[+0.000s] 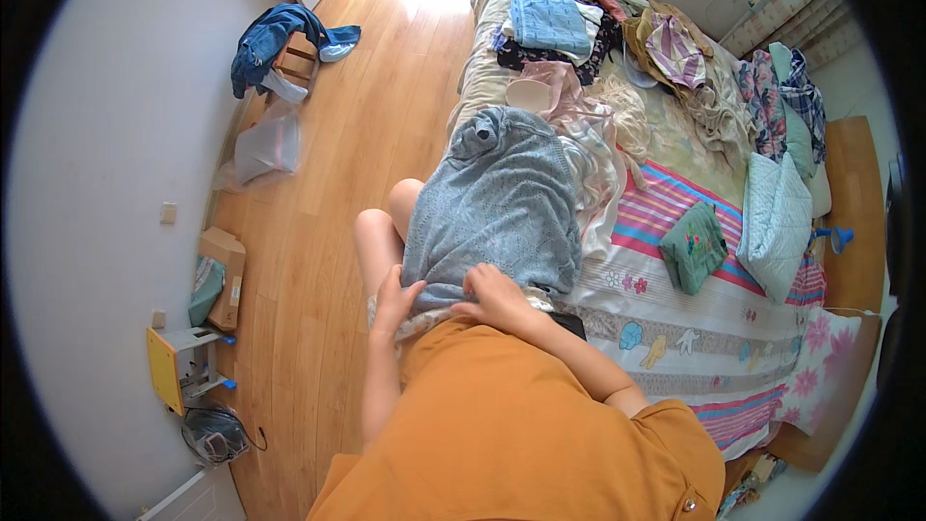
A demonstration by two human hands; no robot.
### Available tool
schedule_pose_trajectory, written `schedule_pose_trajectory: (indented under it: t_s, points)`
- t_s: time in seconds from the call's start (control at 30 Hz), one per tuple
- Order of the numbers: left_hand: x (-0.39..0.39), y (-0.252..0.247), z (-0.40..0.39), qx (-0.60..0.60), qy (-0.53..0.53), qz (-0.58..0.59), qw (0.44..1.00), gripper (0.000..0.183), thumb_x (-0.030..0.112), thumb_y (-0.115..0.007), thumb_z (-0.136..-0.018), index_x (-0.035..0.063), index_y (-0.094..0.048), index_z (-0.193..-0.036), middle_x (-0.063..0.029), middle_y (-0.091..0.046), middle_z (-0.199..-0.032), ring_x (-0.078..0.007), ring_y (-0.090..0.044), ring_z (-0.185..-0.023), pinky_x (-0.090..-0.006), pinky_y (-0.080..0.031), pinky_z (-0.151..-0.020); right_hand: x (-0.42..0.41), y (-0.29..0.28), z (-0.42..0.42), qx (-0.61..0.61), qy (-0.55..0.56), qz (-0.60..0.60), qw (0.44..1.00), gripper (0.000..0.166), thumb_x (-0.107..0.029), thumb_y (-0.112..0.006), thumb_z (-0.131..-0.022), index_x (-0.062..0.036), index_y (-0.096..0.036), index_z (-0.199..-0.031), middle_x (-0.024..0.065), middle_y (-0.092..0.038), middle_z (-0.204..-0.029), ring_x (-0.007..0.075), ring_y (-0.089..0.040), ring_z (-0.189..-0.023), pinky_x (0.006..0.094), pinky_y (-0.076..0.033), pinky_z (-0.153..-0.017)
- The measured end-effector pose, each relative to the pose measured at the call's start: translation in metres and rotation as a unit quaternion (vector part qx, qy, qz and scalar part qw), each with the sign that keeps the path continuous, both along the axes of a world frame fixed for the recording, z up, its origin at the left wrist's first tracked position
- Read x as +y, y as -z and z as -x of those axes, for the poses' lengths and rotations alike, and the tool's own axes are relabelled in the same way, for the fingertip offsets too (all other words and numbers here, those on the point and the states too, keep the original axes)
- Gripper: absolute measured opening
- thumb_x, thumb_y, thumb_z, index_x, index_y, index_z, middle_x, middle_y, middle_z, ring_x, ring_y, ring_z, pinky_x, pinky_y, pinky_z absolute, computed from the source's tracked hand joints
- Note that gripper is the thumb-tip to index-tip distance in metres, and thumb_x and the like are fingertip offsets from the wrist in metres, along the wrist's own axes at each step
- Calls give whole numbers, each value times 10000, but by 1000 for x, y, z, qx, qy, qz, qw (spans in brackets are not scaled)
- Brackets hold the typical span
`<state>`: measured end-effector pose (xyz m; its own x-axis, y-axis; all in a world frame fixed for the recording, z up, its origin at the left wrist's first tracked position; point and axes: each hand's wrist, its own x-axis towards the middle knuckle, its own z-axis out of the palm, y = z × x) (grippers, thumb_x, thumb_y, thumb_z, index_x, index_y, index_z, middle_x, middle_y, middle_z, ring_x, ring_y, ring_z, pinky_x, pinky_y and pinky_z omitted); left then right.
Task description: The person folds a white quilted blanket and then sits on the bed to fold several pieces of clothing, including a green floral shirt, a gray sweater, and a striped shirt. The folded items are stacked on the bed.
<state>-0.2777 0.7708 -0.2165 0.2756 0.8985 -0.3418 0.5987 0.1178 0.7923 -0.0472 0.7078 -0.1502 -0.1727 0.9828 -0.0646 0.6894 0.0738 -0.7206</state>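
Note:
A grey-blue knitted garment (499,210) lies spread over my lap and the bed's edge, its rolled collar or cuff (483,132) at the far end. My left hand (396,304) grips the garment's near left edge, with the thumb on top of the knit. On the near hem rests my right hand (499,297), fingers bent against the fabric. Whether those fingers pinch the cloth is hard to see. Just beyond the knit lies a crumpled pale printed garment (589,181). A dark flat object (569,324) shows partly beside my right forearm.
The bed bears folded blue clothes (550,23), a striped garment (674,51), a green folded garment (693,247) and a light-blue quilted pillow (775,228). Along the wall stand a stool draped with denim (278,40), a plastic bag (268,148), a cardboard box (226,278) and a yellow-topped step stool (166,370).

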Motion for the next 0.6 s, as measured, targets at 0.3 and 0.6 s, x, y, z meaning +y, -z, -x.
schedule_pose_trajectory:
  t_s: [0.3,0.6]
  points:
    - [40,-95,-20,-503,-127,148,842,316,167,-575,-948,-15,-538,-1204,-90,-610,-1177,-156,-586,-1045,-304,-466,-921,13,-14,31,-152,3,88,984,407,-362,-674,-777,-18,-600,-982,198,-598,-987,339,-600,-956,443,-513,-755]
    - [37,-58,8,-608,-366,88,699,333,55,-425,-985,-29,-424,-1308,-163,-528,-1295,-261,-542,-1183,-415,-457,-1034,9,-58,-22,216,207,19,954,316,-121,-505,-830,-18,-621,-1105,87,-605,-797,180,-563,-688,322,-448,-643]
